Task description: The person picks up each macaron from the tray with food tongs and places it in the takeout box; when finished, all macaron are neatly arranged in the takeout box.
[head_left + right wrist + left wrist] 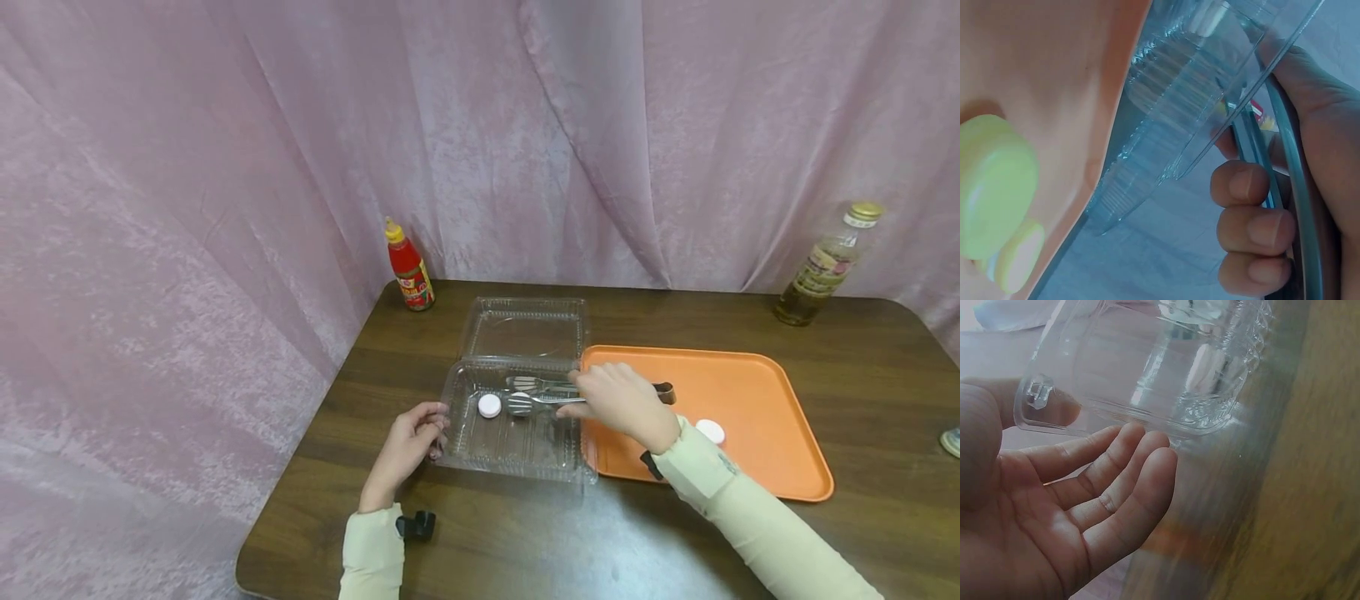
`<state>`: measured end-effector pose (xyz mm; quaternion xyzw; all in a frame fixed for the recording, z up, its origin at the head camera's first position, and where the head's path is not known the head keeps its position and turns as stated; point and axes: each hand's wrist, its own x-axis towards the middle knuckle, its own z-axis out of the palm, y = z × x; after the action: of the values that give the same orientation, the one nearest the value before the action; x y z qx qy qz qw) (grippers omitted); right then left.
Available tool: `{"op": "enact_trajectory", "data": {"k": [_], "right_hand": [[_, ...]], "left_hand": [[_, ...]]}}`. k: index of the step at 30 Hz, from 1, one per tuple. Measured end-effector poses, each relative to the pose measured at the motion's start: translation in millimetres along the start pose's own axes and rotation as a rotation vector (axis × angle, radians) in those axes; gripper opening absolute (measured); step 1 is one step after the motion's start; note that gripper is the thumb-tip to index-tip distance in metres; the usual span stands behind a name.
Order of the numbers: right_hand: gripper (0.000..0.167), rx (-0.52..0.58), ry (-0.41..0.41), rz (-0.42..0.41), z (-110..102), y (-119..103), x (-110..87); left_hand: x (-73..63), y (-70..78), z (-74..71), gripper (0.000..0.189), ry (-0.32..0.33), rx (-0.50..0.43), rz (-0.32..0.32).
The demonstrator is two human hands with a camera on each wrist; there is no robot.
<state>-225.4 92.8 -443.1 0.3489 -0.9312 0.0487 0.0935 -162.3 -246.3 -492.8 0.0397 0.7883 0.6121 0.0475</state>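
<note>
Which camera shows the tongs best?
The head view: both tips and the bent end of the tongs show, though the right hand hides the middle. The right wrist view shows only part, close up. In the left wrist view, I can't make them out.

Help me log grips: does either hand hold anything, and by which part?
Right hand grips silver metal tongs midway along their arms. Left hand touches the clear rectangular plastic container's left rim; whether it pinches is unclear.

A dining-like corner, home or otherwise unclear: pink curtains [487, 150] fill the upper frame; the worktop [322, 500] below bears a sauce bottle [410, 279] left of centre, a food box [502, 446] and, lower right, a tray [757, 400].
</note>
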Motion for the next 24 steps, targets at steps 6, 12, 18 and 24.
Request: {"op": "enact_trajectory", "data": {"k": [6, 12, 18, 24], "right_hand": [[0.049, -0.015, -0.045, -0.009, -1, -4, 3.2], [0.050, 0.027, -0.065, 0.019, -2, -6, 2.3], [0.051, 0.053, 0.000, 0.026, -8, -3, -4.3], [0.061, 0.133, 0.002, 0.070, -15, 3, -14.4]], "left_hand": [[-0.1, 0.3, -0.1, 0.032, 0.023, 0.010, 0.004], [-1.3, 1.5, 1.7, 0.032, 0.037, 0.018, -0.006], [-0.7, -1.4, 1.9, 0.032, 0.040, 0.008, -0.005], [0.2, -2.0, 2.1, 0.032, 0.031, -0.001, -0.005]]}}
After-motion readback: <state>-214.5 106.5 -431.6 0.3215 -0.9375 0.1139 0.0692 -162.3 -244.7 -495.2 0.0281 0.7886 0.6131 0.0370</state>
